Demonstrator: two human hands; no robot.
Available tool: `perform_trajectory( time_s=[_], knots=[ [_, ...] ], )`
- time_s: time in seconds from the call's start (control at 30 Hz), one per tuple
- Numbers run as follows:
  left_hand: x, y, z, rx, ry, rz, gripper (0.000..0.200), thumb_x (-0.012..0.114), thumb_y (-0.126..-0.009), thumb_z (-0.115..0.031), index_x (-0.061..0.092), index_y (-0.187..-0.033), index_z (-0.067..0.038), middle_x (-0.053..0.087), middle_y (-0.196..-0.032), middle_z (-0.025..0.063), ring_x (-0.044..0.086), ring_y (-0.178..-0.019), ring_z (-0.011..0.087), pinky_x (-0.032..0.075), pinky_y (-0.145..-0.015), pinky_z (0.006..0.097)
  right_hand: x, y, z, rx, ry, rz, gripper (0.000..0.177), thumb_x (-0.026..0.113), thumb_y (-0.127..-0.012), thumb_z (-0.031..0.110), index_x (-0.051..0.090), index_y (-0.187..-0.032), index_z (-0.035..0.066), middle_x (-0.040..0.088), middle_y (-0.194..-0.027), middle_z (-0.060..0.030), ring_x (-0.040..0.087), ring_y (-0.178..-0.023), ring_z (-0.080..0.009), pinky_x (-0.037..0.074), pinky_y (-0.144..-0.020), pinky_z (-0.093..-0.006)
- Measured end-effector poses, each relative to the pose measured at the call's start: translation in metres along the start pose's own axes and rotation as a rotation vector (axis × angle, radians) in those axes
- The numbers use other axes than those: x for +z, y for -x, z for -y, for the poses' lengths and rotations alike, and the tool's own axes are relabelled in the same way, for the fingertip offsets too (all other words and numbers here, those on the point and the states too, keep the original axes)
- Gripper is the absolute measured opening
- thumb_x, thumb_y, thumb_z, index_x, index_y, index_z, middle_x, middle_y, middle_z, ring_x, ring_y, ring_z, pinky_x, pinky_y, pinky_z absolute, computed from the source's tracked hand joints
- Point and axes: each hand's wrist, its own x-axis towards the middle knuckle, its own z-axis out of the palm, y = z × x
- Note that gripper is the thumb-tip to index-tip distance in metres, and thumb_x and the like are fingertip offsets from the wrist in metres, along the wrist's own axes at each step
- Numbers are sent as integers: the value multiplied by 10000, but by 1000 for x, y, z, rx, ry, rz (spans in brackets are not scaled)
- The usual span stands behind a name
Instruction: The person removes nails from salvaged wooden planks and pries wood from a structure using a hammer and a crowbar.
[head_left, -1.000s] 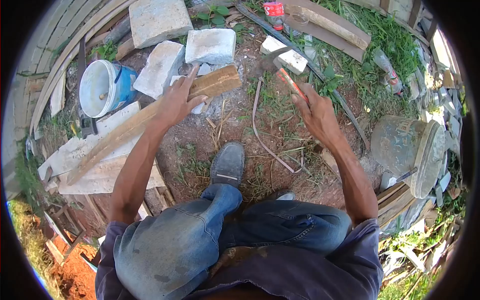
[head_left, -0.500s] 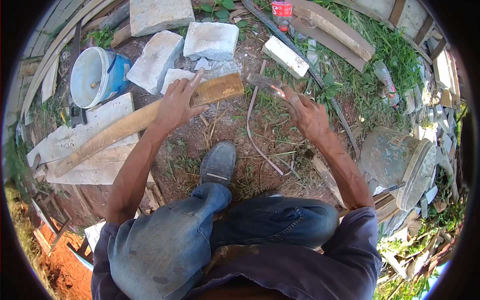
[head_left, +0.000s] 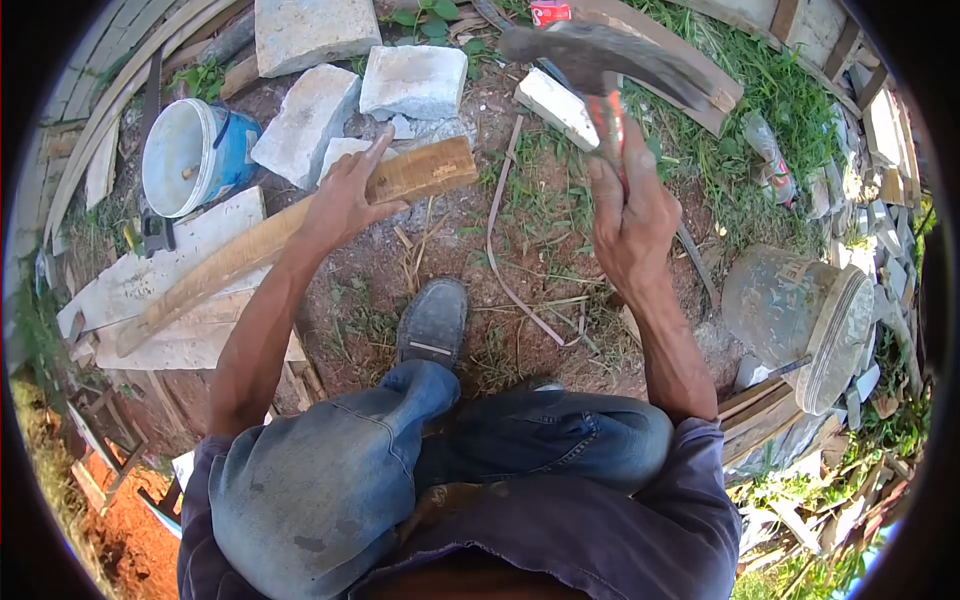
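A long wooden beam (head_left: 425,172) slants from the lower left up to the centre. My left hand (head_left: 345,200) lies over it near its upper end, thumb and fingers around its sides. In my right hand (head_left: 635,200) is a hammer (head_left: 605,62), gripped by its red handle, its dark metal head raised at the top of the view, apart from the beam. Beneath the beam's left part lie pale boards (head_left: 175,290). White stone blocks (head_left: 413,82) lie just beyond the beam's upper end.
A blue and white bucket (head_left: 205,157) lies at the left, near a saw (head_left: 155,228). At the right lies a grey bucket (head_left: 790,310). Further back are a narrow white block (head_left: 558,108), a plastic bottle (head_left: 770,160) and planks. My shoe (head_left: 433,322) is on the ground below the beam.
My right hand has lifted the hammer up and away from the beam's end, turning its head into view. My left hand has stayed on the beam.
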Motion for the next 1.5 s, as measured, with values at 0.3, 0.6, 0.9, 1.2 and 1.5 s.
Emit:
perform_trajectory(
  time_s=[0.3, 0.6, 0.9, 1.2, 1.5],
  knots=[
    [-1, -10, 3, 37, -83, -67, 1038, 827, -726, -387, 230, -1558, -221, 582, -1185, 234, 533, -1136, 422, 416, -1000, 491, 50, 30, -68, -16, -111, 57, 466, 588, -972, 194, 477, -1417, 111, 637, -720, -177, 637, -578, -264, 484, -537, -389],
    [14, -4, -1, 31, -173, -137, 1035, 841, -697, -315, 269, -1551, -186, 579, -1122, 196, 547, -1053, 387, 429, -958, 474, -10, 14, -30, 307, -644, -240, 471, 439, -1057, 316, 375, -1445, 56, 409, -676, 26, 416, -524, -63, 367, -462, -228],
    [16, -4, 1, 48, -241, -122, 1043, 845, -694, -346, 279, -1541, -123, 568, -1107, 187, 528, -1030, 370, 416, -955, 466, 15, 25, -84, 660, -944, -76, 380, 486, -1044, 293, 483, -1362, 85, 403, -676, 40, 382, -531, -56, 358, -472, -229],
    [13, -6, -1, 86, -238, -124, 1056, 856, -682, -335, 283, -1536, -96, 587, -1108, 188, 526, -1017, 364, 413, -944, 479, 75, 54, -94, 843, -720, 488, 387, 494, -1037, 236, 479, -1390, 77, 489, -704, 11, 459, -554, -65, 403, -498, -232],
    [14, -5, 0, 133, -315, -158, 1033, 828, -700, -410, 301, -1524, -79, 587, -1069, 129, 515, -974, 306, 412, -921, 427, 64, 45, -94, 284, -371, -101, 215, 450, -1052, 241, 478, -1176, 67, 415, -660, 27, 412, -522, -69, 359, -466, -238]
  ],
)
